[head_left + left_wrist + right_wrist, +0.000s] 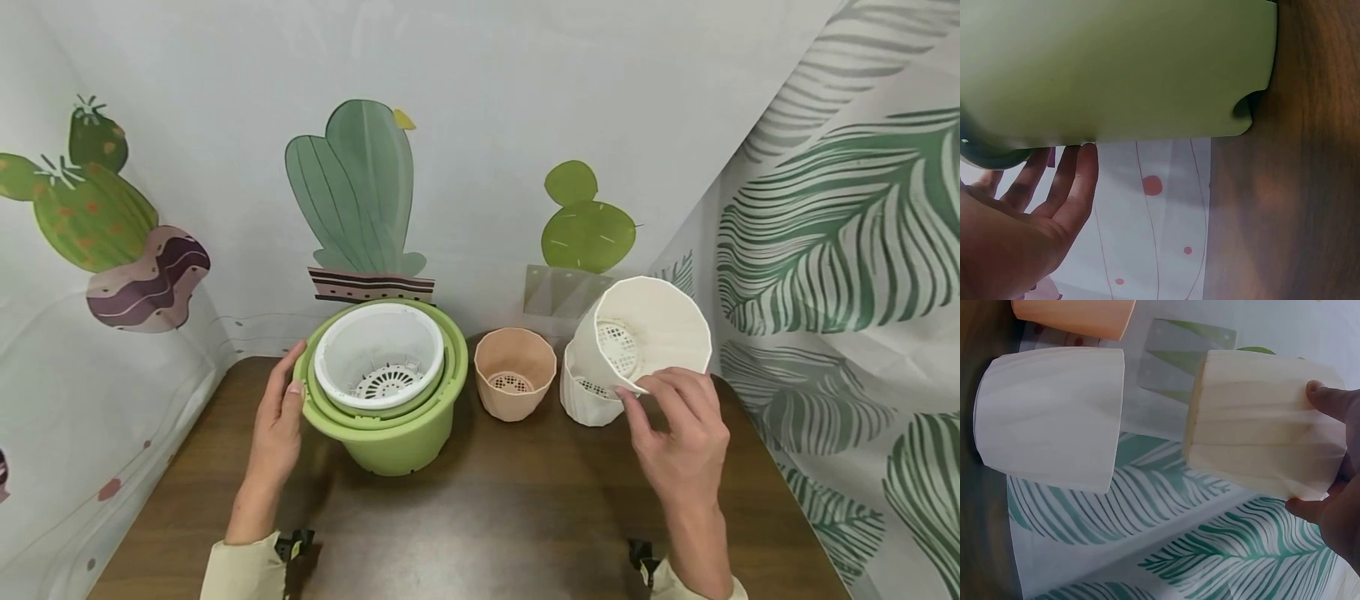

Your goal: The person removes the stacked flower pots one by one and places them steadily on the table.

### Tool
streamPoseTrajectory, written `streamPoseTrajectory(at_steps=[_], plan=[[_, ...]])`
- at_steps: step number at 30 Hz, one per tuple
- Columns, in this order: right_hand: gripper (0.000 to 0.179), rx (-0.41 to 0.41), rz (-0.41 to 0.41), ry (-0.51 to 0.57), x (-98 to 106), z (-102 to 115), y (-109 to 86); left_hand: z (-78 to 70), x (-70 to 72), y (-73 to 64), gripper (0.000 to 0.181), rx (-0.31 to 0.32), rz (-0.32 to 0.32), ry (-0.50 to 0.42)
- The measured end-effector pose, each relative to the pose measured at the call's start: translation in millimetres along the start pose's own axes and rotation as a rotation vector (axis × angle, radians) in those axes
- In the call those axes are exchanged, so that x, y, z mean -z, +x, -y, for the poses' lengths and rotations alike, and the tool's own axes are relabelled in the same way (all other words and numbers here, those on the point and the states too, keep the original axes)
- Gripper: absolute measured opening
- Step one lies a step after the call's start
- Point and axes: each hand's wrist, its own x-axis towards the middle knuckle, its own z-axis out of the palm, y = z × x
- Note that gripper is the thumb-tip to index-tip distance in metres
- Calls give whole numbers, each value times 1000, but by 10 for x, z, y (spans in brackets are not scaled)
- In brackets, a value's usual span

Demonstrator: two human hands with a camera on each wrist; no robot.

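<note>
On the left stands a large green plant pot (397,446) with a smaller green pot (444,392) and a white pot (378,346) nested inside. My left hand (276,425) touches its left side, fingers fairly straight against the wall and thumb at the rim; in the left wrist view the fingertips (1088,156) rest at the green wall. My right hand (684,437) grips the rim of a cream faceted pot (667,325), tilted in the air with its mouth towards me and drainage holes showing in its base. Below and behind it stands a white faceted pot (588,408), partly hidden.
A peach faceted pot (514,375) stands upright between the green pot and the white pot. All the standing pots are near the back of the brown wooden table (480,517). Cloth printed with cacti (367,183) and leaves hangs behind and beside the table.
</note>
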Motion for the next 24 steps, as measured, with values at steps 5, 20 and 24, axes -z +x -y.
streamPoseTrajectory(at_steps=[5, 20, 24], plan=[[17, -13, -11, -16, 54, -28, 11, 2, -6, 1, 49, 7, 2, 17], [17, -68, -43, -116, 307, -210, 38, 15, 16, -1, 50, -17, 1, 20], [17, -80, -40, -138, 365, -260, 23, 11, 10, -3, 50, -12, 6, 19]])
